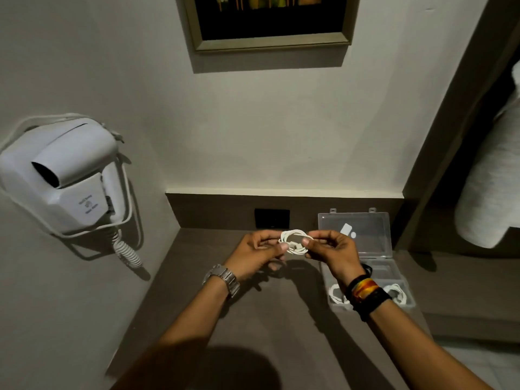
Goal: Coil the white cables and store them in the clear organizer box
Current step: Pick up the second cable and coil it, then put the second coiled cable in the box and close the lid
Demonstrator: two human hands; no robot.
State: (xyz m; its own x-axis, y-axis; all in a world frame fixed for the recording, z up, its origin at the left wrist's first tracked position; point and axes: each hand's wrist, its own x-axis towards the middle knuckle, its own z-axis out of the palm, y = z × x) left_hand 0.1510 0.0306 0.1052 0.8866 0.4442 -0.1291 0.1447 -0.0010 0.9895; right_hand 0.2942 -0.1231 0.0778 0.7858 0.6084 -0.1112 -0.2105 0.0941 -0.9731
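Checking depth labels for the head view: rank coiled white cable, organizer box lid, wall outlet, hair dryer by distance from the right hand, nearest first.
1. Coiled white cable: pinched in the fingers of the right hand, with the left hand on its other side.
2. Organizer box lid: standing open just right of the hand.
3. Wall outlet: behind, to the left.
4. Hair dryer: far left wall.

Views: one only, a head-worn wide-angle camera.
Position: above the near edge of the table (230,327), close over it.
Facing: forward and down toward the far wall, edges bowed by the lens.
Frame left: wall-mounted hair dryer (64,175).
Frame top: framed picture (270,21).
Frame right: clear organizer box (363,257).
Shared overlap: none, no second view.
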